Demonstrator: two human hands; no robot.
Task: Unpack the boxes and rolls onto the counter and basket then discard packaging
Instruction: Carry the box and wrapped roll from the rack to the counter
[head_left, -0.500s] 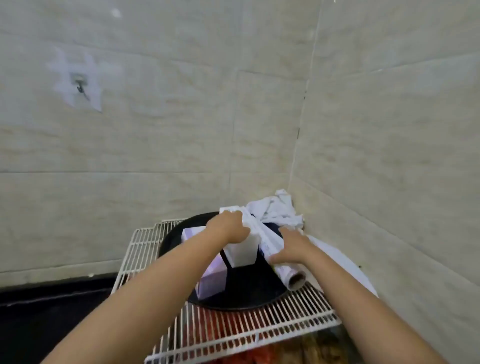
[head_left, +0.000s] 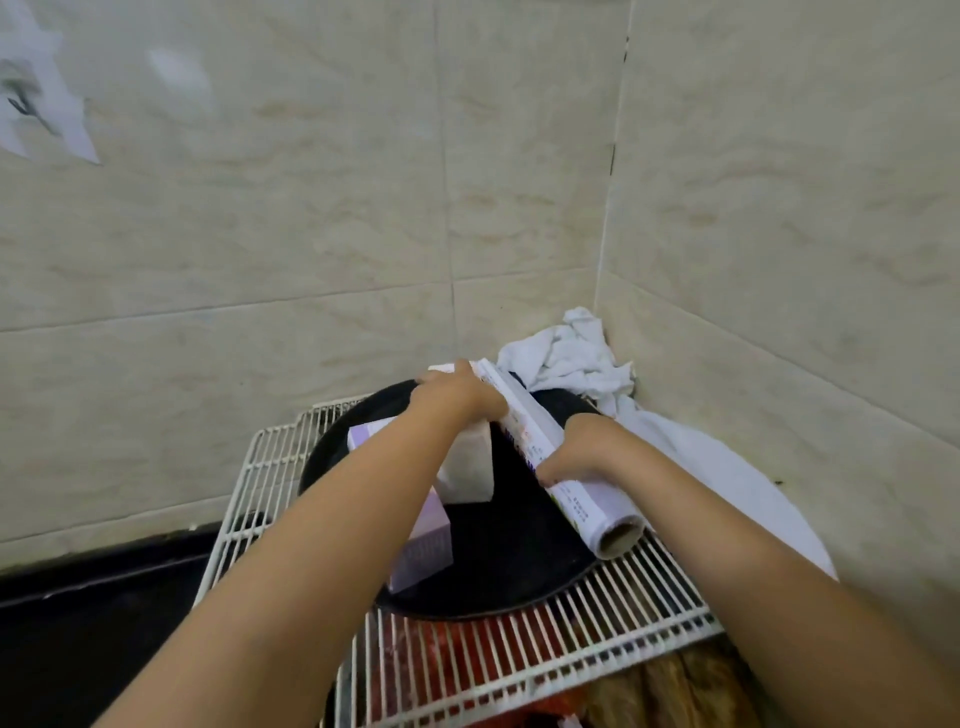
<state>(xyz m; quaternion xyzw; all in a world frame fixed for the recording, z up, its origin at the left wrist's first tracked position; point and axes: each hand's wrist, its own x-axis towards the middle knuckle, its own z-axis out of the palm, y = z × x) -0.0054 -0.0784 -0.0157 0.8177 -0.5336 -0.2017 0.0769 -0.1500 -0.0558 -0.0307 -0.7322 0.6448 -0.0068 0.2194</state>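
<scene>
A long white roll (head_left: 587, 499) with printed text and a cardboard core lies diagonally over a black round tray (head_left: 509, 566). My right hand (head_left: 576, 452) grips the roll near its middle. My left hand (head_left: 462, 395) holds the roll's far end, above an upright white box (head_left: 470, 470). A pale purple box (head_left: 421, 551) stands on the tray under my left forearm, partly hidden by it.
The tray rests on a white wire rack (head_left: 519, 665) in a tiled wall corner. A crumpled white cloth (head_left: 576, 358) lies behind the tray, and a white plate edge (head_left: 727, 478) shows at the right. Red and brown items show beneath the rack. A black counter (head_left: 93, 623) lies to the left.
The roll has come up off the rack's right side and now lies higher across the tray, with both hands on it. The view has moved closer.
</scene>
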